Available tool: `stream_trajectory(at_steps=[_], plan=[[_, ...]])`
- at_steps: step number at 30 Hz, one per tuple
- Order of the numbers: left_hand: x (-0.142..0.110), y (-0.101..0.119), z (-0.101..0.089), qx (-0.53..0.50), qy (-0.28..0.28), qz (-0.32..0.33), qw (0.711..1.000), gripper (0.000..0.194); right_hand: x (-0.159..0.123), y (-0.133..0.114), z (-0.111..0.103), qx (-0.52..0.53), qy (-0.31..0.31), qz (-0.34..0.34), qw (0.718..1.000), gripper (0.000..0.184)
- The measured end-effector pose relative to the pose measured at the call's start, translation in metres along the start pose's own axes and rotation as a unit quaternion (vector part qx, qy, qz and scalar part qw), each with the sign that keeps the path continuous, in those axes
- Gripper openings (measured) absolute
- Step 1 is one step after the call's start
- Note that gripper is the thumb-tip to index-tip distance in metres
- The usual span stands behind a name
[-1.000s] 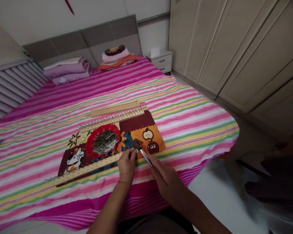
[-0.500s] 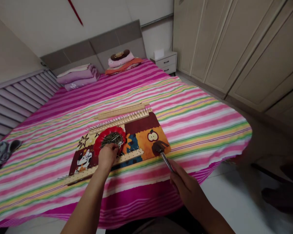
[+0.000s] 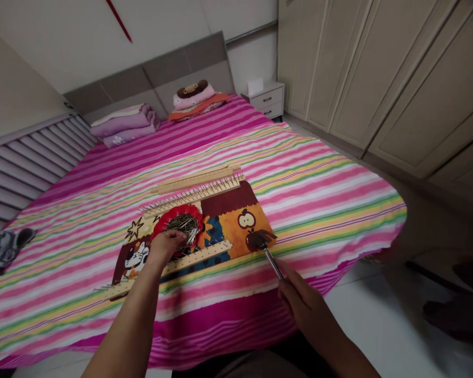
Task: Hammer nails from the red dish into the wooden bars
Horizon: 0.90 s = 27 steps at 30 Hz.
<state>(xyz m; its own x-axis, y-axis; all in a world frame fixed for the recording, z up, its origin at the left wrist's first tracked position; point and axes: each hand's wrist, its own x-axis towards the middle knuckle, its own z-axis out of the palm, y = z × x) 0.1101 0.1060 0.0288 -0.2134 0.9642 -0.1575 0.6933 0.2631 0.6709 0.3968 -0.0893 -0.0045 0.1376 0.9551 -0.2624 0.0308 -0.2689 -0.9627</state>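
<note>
The left hand (image 3: 168, 245) is reaching into the red dish (image 3: 170, 213), its grip on any nails (image 3: 187, 223) unclear; the right hand (image 3: 305, 296) is grasping a hammer (image 3: 273, 263) at right; the dish is sitting between near (image 3: 214, 250) and far wooden strips (image 3: 197, 195).

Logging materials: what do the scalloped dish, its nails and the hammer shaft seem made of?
Red dish: probably plastic, slightly glossy, from its bright, even colour. Nails: metal, from their silvery glints. Hammer shaft: likely polished metal, from its bright streak.

Grip of left hand (image 3: 168, 244) seemingly hidden; wardrobe (image 3: 350, 68) cut off.
</note>
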Motion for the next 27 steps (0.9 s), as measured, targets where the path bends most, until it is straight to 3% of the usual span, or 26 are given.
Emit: stream_trajectory(at_steps=[7, 12, 17, 21, 27], plan=[[0.003, -0.012, -0.001, -0.198, -0.009, -0.032, 0.98, 0.041, -0.002, 0.002, 0.002, 0.007, 0.011, -0.002, 1.0, 0.048], [-0.001, -0.006, -0.009, -0.266, -0.003, -0.049, 0.963, 0.043, -0.003, 0.003, 0.001, 0.009, 0.014, 0.001, 1.0, 0.049], [-0.026, 0.01, -0.013, -0.274, 0.007, -0.03, 0.961, 0.038, -0.003, 0.006, 0.002, 0.033, 0.007, 0.018, 0.999, 0.049], [-0.056, 0.015, 0.007, -0.248, 0.021, 0.038, 0.968, 0.033, -0.002, 0.008, 0.002, 0.043, 0.006, 0.023, 0.999, 0.051], [-0.084, 0.009, 0.062, -0.216, 0.034, 0.066, 0.974, 0.029, -0.002, 0.008, 0.001, 0.028, 0.015, 0.019, 0.999, 0.049]])
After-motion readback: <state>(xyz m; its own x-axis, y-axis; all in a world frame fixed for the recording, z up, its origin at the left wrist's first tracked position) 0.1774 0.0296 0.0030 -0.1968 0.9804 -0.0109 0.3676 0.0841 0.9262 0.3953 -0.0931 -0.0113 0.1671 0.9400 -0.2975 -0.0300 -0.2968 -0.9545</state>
